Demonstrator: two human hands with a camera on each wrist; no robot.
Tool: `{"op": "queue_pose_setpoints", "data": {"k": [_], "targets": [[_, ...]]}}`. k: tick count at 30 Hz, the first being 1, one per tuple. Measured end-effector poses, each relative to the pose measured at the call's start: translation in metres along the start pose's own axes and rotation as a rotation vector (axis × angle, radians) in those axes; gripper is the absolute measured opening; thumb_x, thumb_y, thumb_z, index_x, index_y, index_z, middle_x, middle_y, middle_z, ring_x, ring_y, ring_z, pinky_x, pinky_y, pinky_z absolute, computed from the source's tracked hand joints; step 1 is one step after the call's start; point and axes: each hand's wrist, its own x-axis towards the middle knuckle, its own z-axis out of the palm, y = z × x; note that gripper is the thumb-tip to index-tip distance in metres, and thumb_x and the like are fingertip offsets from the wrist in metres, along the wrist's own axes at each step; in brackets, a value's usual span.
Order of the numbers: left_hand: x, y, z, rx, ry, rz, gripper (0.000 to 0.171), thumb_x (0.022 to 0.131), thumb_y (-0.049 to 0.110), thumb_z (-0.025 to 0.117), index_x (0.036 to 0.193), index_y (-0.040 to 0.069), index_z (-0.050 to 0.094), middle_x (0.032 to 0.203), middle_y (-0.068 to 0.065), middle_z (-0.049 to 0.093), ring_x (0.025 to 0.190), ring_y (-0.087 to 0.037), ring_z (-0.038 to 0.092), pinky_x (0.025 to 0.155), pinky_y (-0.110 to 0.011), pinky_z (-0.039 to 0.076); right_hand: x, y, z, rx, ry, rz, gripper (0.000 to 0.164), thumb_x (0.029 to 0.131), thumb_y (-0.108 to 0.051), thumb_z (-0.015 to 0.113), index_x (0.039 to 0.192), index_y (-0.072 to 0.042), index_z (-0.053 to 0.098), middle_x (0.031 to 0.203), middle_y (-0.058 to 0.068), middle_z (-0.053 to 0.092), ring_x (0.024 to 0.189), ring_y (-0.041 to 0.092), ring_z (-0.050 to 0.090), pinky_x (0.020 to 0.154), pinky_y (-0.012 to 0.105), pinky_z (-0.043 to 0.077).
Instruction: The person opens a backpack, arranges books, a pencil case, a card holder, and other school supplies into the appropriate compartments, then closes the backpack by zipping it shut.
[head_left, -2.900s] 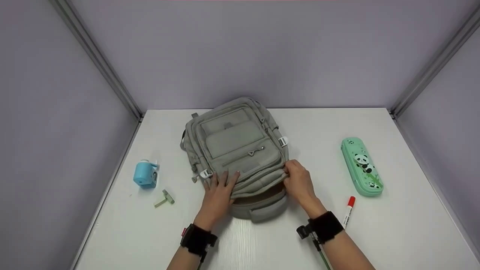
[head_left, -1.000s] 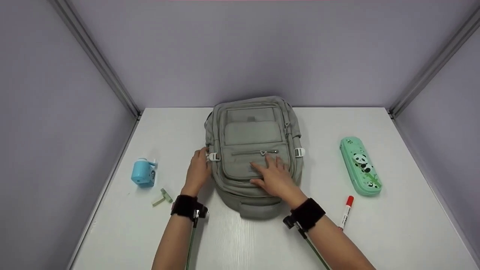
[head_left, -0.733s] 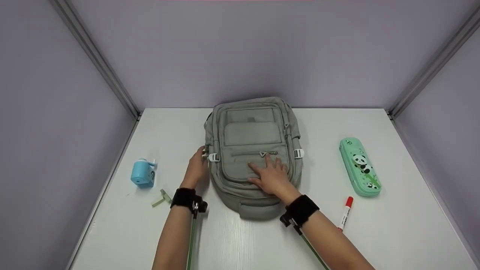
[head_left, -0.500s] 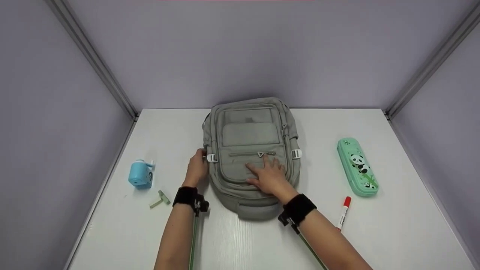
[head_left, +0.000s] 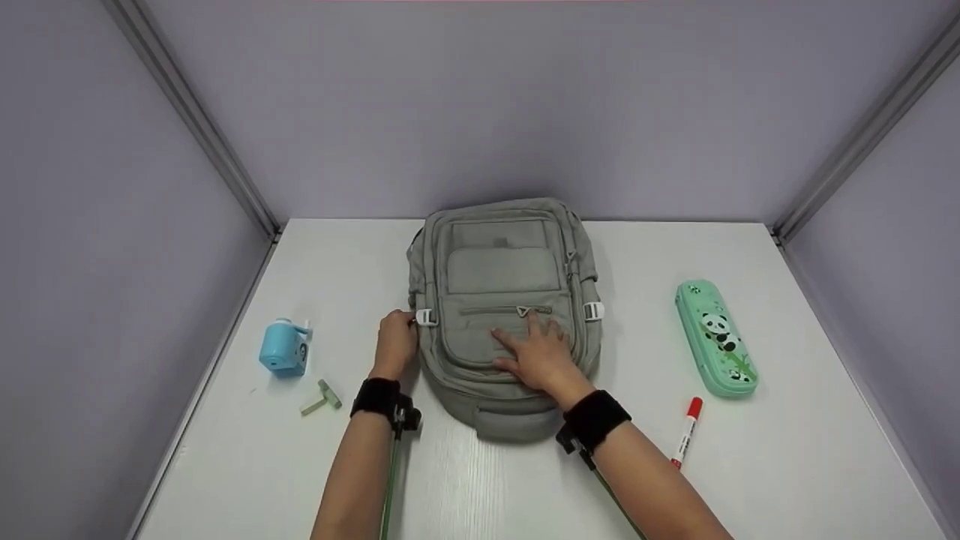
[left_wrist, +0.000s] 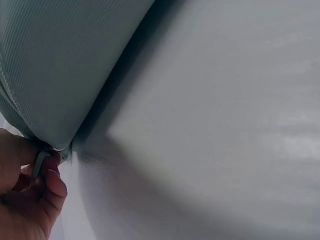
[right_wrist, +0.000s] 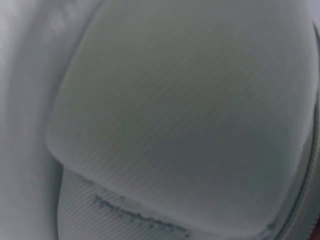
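Note:
A grey backpack (head_left: 502,270) lies front side up at the middle of the white table, its carry handle (head_left: 517,424) toward me. At its left side, by the white buckle, my left hand (head_left: 395,345) pinches a zipper pull. The left wrist view shows that zipper pull (left_wrist: 41,164) as a small grey tab between thumb and fingers, close to the bag's edge. My right hand (head_left: 541,358) rests on the front pocket with fingers spread, just below the pocket zipper (head_left: 506,310). The right wrist view shows only the bag's grey fabric (right_wrist: 175,110) up close.
On the left stand a blue pencil sharpener (head_left: 284,347) with a crank and two small pale green pieces (head_left: 322,397). A green panda pencil case (head_left: 717,339) lies on the right, with a red-capped marker (head_left: 687,433) below it. Walls border the table's back and sides.
The backpack has turned straighter and shifted right; its gap near the handle has closed. My right hand went from that edge onto the front pocket. My left hand moved to the side, lately sliding slightly toward me.

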Motion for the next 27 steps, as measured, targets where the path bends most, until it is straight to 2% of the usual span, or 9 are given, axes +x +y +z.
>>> {"op": "queue_pose_setpoints", "data": {"k": [4,8,12,17,23,27], "targets": [[-0.002,0.001,-0.001,0.006,-0.044,-0.034,0.023,0.097,-0.005,0.056,0.103,-0.003,0.079,0.092,-0.019,0.075,0.085,-0.030,0.070,0.074,-0.045,0.054,-0.001,-0.001,0.004,-0.037,-0.001,0.001,0.060,0.100,-0.064,0.046,0.155,-0.039,0.043,0.161,0.032,0.024,0.135,0.062,0.037,0.103,0.071,0.039],[-0.005,0.002,-0.002,0.026,-0.065,-0.032,0.022,0.097,-0.005,0.057,0.094,-0.003,0.078,0.085,-0.015,0.073,0.072,-0.022,0.058,0.068,-0.041,0.050,-0.001,-0.002,0.006,-0.051,0.010,0.010,0.059,0.100,-0.063,0.046,0.155,-0.040,0.043,0.161,0.031,0.025,0.132,0.060,0.040,0.102,0.070,0.040],[-0.009,0.004,-0.003,0.044,-0.059,-0.003,0.022,0.096,-0.006,0.056,0.086,-0.003,0.075,0.080,-0.015,0.070,0.069,-0.021,0.054,0.067,-0.042,0.049,0.000,-0.001,0.006,-0.067,0.009,0.018,0.059,0.100,-0.064,0.045,0.155,-0.042,0.042,0.162,0.031,0.024,0.134,0.061,0.038,0.102,0.070,0.041],[-0.014,0.006,-0.005,0.046,-0.052,-0.001,0.021,0.097,-0.005,0.057,0.095,-0.005,0.077,0.085,-0.018,0.071,0.073,-0.022,0.056,0.069,-0.044,0.051,0.002,0.000,0.007,-0.070,0.009,0.014,0.060,0.100,-0.065,0.045,0.155,-0.042,0.042,0.161,0.032,0.025,0.135,0.063,0.037,0.101,0.070,0.041],[-0.019,0.009,-0.008,0.042,-0.058,-0.006,0.019,0.096,-0.006,0.057,0.091,-0.004,0.076,0.081,-0.015,0.068,0.070,-0.021,0.052,0.066,-0.042,0.050,0.003,-0.001,0.006,-0.063,0.009,0.020,0.059,0.100,-0.063,0.046,0.155,-0.041,0.042,0.162,0.032,0.024,0.136,0.062,0.036,0.103,0.070,0.040],[-0.024,0.010,-0.010,0.063,-0.074,-0.004,0.019,0.095,-0.006,0.059,0.096,-0.003,0.078,0.083,-0.015,0.070,0.070,-0.020,0.054,0.067,-0.043,0.051,0.002,-0.003,0.005,-0.084,0.028,0.037,0.058,0.100,-0.062,0.047,0.154,-0.042,0.043,0.161,0.030,0.027,0.135,0.061,0.037,0.104,0.068,0.040]]}}
